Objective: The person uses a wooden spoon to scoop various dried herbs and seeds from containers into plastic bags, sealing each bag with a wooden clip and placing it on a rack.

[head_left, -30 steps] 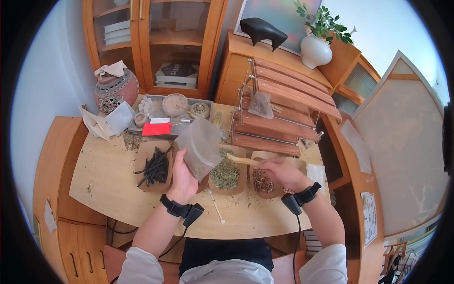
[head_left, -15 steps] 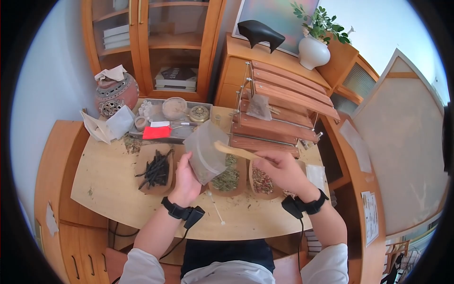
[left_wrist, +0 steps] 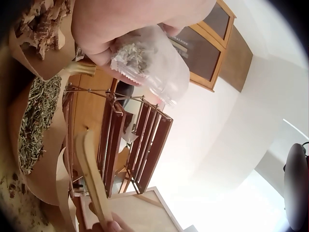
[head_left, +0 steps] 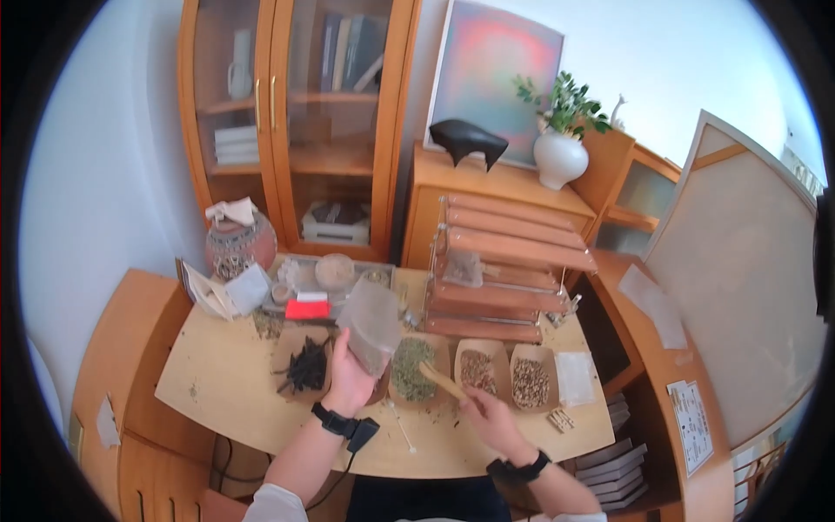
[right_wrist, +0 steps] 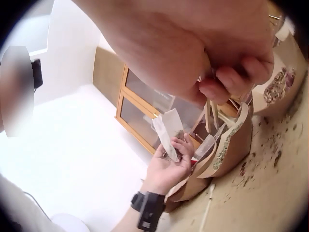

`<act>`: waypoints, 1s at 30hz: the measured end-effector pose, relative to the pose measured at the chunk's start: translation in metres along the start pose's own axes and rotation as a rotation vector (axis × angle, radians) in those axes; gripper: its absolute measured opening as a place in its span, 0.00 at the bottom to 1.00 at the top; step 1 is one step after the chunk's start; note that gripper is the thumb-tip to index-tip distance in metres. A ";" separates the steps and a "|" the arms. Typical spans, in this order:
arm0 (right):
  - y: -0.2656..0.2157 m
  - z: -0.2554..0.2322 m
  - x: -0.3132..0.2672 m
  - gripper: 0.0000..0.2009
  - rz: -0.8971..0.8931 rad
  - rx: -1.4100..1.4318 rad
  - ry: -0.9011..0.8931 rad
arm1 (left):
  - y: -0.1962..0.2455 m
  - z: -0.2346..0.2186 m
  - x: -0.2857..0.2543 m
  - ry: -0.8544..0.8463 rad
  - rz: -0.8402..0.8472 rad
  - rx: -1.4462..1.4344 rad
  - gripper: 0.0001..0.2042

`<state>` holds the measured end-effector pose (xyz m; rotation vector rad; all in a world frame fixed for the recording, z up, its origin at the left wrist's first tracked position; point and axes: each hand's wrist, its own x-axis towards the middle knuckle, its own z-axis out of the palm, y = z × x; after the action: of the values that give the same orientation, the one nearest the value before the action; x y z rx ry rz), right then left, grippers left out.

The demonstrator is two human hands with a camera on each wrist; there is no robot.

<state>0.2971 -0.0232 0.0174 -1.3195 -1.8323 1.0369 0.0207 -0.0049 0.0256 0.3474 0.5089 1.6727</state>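
A translucent pouch (head_left: 369, 317) with dried plant bits at its bottom is gripped by the left hand (head_left: 350, 383); the bits show through the pouch (left_wrist: 161, 65) in the left wrist view. The right hand (head_left: 497, 426) holds a wooden scoop or tongs (head_left: 442, 380) by one end, its far end over the tray of green dried herb (head_left: 415, 372). In the right wrist view, curled fingers (right_wrist: 236, 79) wrap the wooden tool. Whether its tip touches the herb cannot be told.
Paper trays of dark sticks (head_left: 304, 367), reddish petals (head_left: 477, 371) and speckled pieces (head_left: 531, 383) stand alongside. Behind are a wooden rack (head_left: 509, 261), a grey tray (head_left: 396, 280) and a patterned jar (head_left: 241, 246). A thin white-tipped stick (head_left: 402, 426) lies in front.
The head view has tilted upward. The right hand has moved the wooden tool from beside the pouch's mouth down to the green herb. The left hand still grips the pouch, now more upright.
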 end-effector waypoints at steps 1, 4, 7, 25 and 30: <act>-0.011 -0.004 -0.010 0.17 0.004 0.053 -0.026 | 0.000 0.001 0.000 0.003 0.015 0.006 0.25; 0.012 0.002 -0.036 0.15 0.004 0.327 0.024 | 0.000 0.004 0.001 -0.009 0.058 0.009 0.25; 0.036 0.007 -0.049 0.15 0.034 0.431 0.077 | 0.011 0.025 -0.014 -0.009 -0.002 -0.099 0.24; 0.068 0.009 -0.058 0.12 -0.046 0.679 0.135 | -0.041 0.029 -0.143 0.042 -0.181 -0.225 0.19; 0.074 0.009 -0.059 0.12 -0.037 0.697 0.105 | -0.054 0.001 -0.138 0.079 -0.165 -0.252 0.19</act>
<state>0.3395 -0.0677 -0.0546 -0.8867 -1.2306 1.3858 0.0893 -0.1348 0.0064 0.0530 0.3686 1.5720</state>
